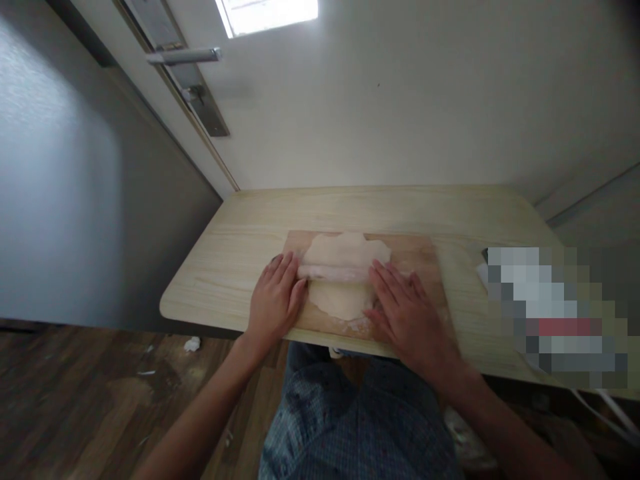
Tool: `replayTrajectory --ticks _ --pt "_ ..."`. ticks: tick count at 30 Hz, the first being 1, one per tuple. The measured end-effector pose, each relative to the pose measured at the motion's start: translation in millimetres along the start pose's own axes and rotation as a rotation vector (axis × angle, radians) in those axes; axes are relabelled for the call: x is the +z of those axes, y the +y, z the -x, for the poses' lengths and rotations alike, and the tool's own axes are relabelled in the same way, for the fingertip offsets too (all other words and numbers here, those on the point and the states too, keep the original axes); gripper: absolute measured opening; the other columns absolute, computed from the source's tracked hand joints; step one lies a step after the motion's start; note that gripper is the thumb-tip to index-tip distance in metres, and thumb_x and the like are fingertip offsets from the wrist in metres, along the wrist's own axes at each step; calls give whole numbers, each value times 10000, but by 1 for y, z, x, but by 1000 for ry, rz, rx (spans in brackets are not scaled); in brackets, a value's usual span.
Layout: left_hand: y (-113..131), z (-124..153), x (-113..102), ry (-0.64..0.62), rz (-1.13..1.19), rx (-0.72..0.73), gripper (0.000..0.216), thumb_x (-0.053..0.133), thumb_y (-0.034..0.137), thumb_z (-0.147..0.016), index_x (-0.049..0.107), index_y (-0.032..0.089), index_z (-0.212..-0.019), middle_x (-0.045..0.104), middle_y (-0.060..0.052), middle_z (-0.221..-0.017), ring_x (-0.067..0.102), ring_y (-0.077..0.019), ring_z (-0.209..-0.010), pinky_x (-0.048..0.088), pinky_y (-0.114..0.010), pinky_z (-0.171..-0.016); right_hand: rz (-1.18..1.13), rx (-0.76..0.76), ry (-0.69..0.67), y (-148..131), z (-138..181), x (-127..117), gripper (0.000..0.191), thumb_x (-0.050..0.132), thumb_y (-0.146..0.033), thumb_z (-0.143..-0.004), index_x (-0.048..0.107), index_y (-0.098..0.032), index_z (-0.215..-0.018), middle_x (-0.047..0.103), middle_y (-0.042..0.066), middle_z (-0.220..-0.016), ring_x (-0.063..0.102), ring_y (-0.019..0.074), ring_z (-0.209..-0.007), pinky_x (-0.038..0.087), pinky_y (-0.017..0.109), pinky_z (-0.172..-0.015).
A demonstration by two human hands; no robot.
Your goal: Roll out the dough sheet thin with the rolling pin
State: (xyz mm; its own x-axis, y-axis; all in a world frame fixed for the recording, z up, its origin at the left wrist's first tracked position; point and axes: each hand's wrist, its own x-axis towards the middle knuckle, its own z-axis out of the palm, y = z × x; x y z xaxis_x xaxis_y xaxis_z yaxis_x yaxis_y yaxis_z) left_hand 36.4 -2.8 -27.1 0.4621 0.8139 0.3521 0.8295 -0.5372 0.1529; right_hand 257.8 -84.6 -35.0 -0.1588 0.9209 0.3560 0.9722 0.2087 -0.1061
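We list one pair of bare hands at a pale wooden table (215, 263), both set upon a light rolling pin (333, 273). Left hand (276, 299): open, palm down over the pin's left end, fingers extended forward and lying near one another, thumb angled inward toward the dough (345, 248); left forearm (203, 410) rising diagonally from the lower left. Right hand (406, 312): likewise open and palm down, at the pin's right end, fingers pointing forward and inward, thumb set apart and directed toward the dough's near portion; right forearm (505, 417) entering from the lower right. The right hand is slightly blurred, and we cannot tell exactly where the pin's end lies beneath it. Dough: one flat, pale sheet with an uneven edge, lying on a wooden board (423, 257), the pin crossing its middle from side to side, so that we see part of the sheet beyond the pin and part on the near side. White flour (357, 325) marks the board's near edge.
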Motion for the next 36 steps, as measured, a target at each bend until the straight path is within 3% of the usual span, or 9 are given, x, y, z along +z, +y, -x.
replayTrajectory --ticks 4,10,16,19,21,25,30,33,36 --pt "-2 -9 1 -27 -10 6 502 233 371 -926 467 76 -1258 463 -138 -1345 386 -259 -1264 339 -419 -1027 24 -8 -14 9 -13 6 569 197 -423 -929 381 -77 -1341 373 120 -1413 298 244 -1312 209 471 -1066" --pt "-5 -87 17 -105 -104 -174 527 159 376 -939 629 164 -1046 637 -98 -1131 553 -253 -1086 324 -455 -1001 51 163 -101 34 -101 17 535 186 -411 -941 522 -105 -1224 458 134 -1350 375 250 -1263 182 496 -1061" --pt "-11 -133 22 -264 -47 -448 702 86 540 -905 659 149 -1011 673 -132 -1021 610 -262 -978 452 -348 -814 17 218 -259 49 -149 18 501 193 -411 -942 596 -169 -1115 584 134 -1198 520 232 -1116 389 398 -906" --pt "-9 -123 23 -217 -72 -432 668 112 517 -914 665 150 -983 683 -126 -977 625 -252 -931 457 -345 -799 21 246 -263 44 -135 13 545 183 -446 -934 638 -160 -1029 643 126 -1072 583 228 -1005 429 356 -833" --pt "-6 -105 24 -137 -98 -330 612 142 463 -928 666 148 -953 684 -120 -970 626 -245 -918 454 -357 -819 39 212 -248 36 -114 9 551 191 -446 -932 649 -146 -993 666 123 -1005 600 239 -961 432 373 -833" --pt "-1 -56 19 46 -94 -83 461 227 340 -931 620 121 -1032 639 -110 -1104 564 -238 -1035 421 -367 -921 44 34 -62 20 -59 2 476 281 -378 -929 524 -81 -1211 578 140 -1209 514 235 -1114 286 404 -1029" --pt "-1 -11 9 76 -77 28 463 294 345 -915 493 62 -1222 549 -153 -1242 460 -262 -1181 383 -395 -996 45 -64 26 12 -18 -1 521 283 -397 -921 474 -55 -1265 496 150 -1310 440 249 -1203 266 415 -1051" --pt "-3 -14 10 71 -75 28 481 297 350 -911 464 53 -1251 525 -160 -1272 450 -264 -1195 380 -401 -998 30 -67 8 17 -24 2 524 258 -389 -927 467 -53 -1270 471 154 -1333 407 252 -1237 259 435 -1052" --pt "-5 -40 19 85 -75 -8 447 268 334 -918 546 82 -1161 580 -143 -1208 511 -251 -1130 385 -412 -980 7 -14 -45 27 -51 8 523 242 -386 -932 493 -46 -1241 491 162 -1312 407 254 -1235 256 438 -1049"
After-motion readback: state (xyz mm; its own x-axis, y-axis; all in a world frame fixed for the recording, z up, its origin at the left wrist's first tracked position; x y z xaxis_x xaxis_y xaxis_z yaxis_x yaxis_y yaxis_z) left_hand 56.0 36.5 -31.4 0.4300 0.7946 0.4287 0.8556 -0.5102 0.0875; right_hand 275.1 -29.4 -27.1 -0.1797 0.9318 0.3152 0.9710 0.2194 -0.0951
